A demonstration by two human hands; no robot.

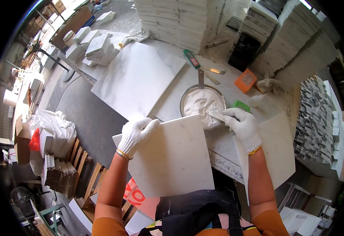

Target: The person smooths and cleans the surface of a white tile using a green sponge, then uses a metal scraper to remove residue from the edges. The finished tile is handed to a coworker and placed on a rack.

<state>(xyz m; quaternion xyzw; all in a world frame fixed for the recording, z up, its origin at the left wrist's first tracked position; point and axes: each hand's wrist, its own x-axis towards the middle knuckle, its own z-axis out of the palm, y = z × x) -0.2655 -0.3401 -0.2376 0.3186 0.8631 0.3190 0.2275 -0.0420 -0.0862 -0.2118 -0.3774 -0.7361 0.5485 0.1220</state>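
My left hand (136, 135), in a white knit glove, is closed on the upper left edge of a square white marble tile (174, 161). The tile leans toward me, its top edge near the worktable. My gloved right hand (242, 128) grips a small putty knife (217, 115), its blade at the right side of a round tub (181, 103) of white paste (203, 101). A second metal blade (200, 78) stands in the paste at the tub's far side. Beneath my right wrist lies another pale marble tile (272, 151).
A large marble slab (140, 76) lies at the left of the marble worktable. Beyond the tub are a green-handled cutter (191, 59), an orange box (245, 80) and a black phone (244, 51). Near my right hand sits a green block (241, 105). Tall tile stacks (172, 23) rise behind.
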